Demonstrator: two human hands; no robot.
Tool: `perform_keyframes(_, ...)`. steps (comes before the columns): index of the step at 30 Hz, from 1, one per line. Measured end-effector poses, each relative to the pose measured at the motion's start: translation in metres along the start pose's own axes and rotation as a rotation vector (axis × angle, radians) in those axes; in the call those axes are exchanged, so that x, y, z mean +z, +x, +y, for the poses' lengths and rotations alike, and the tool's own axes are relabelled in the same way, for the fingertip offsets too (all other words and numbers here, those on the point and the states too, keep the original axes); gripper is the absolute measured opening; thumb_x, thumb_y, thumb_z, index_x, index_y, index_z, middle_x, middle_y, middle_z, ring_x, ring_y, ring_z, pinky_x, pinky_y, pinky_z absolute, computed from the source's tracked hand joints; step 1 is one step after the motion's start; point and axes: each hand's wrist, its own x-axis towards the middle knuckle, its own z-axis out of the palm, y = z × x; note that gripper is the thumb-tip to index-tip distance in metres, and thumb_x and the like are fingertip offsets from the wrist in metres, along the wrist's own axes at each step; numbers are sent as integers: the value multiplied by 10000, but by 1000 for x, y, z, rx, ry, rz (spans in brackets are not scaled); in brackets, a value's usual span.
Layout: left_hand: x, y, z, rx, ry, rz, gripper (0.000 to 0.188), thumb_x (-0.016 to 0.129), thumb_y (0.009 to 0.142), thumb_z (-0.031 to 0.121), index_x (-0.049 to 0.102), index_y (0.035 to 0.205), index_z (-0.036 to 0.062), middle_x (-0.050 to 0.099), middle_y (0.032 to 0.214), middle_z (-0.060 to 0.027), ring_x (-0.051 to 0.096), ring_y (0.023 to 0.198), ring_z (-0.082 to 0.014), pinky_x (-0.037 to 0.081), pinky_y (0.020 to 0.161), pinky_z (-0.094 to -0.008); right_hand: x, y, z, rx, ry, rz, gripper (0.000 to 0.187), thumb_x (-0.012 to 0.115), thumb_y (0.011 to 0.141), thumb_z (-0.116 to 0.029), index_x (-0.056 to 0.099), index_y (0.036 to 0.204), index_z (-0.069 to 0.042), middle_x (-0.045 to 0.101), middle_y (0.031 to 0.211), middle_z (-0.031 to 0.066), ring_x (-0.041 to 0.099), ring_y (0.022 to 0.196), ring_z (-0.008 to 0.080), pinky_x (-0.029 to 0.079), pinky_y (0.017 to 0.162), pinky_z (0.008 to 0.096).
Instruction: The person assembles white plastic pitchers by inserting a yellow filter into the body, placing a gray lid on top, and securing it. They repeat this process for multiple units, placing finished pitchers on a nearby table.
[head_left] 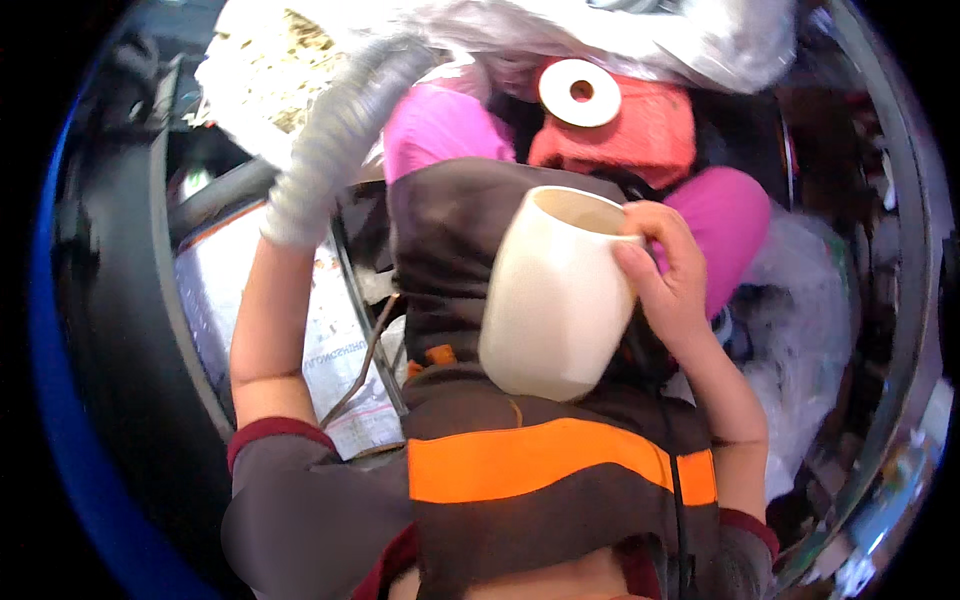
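A smooth, cream-coloured, ceramic-looking mug (pixel 560 305) with a rounded barrel shape sits at the centre of the frame, in front of the person's lap, its mouth tilted toward the upper right. The bare right hand (pixel 668 262), just right of centre, is closed around the handle side of the mug, the thumb lying near the rim and the curled fingers hiding most of the handle.

The left hand (pixel 378 82), inside a grey ribbed knit glove (pixel 318 175), is at the upper left of the frame, well apart from the mug. It is blurred, so whether its fingers are together or apart cannot be told. Nearest to it is a white plastic bag (pixel 228 95) with pale yellowish shreds (pixel 295 65) on it; whether they touch is unclear.

At the upper centre, a flat white ring (pixel 560 102) with a small central hole lies on a red cloth-like bundle (pixel 640 135), between two knees in magenta trousers (pixel 725 225). A dark brown apron (pixel 450 235) with a wavy orange band (pixel 550 458) covers the body. A printed white sheet (pixel 345 375) lies at the left; crumpled clear plastic (pixel 800 345) fills the right.
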Motion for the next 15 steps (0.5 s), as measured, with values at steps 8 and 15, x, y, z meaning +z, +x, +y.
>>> perform_keyframes(8, 91, -41, -13, -391, -853, -639, 271, 495, 888, 242, 561, 1028, 19, 594, 1065, -115, 575, 975, -202, 483, 827, -289, -165, -66, 65, 697, -128, 252, 300, 550, 883, -300, 630, 963, -22, 642, 835, 45, 587, 785, 118, 451, 691, 265)
perform_keyframes(15, 114, -20, 22, -547, -976, -844, 348, 499, 836, 164, 578, 1119, -21, 597, 1116, -131, 577, 1003, -204, 464, 873, -297, -155, -216, 200, 1153, -806, -212, 433, 608, 780, -406, 627, 982, -24, 658, 945, 179, 619, 907, 355, 473, 777, 434)
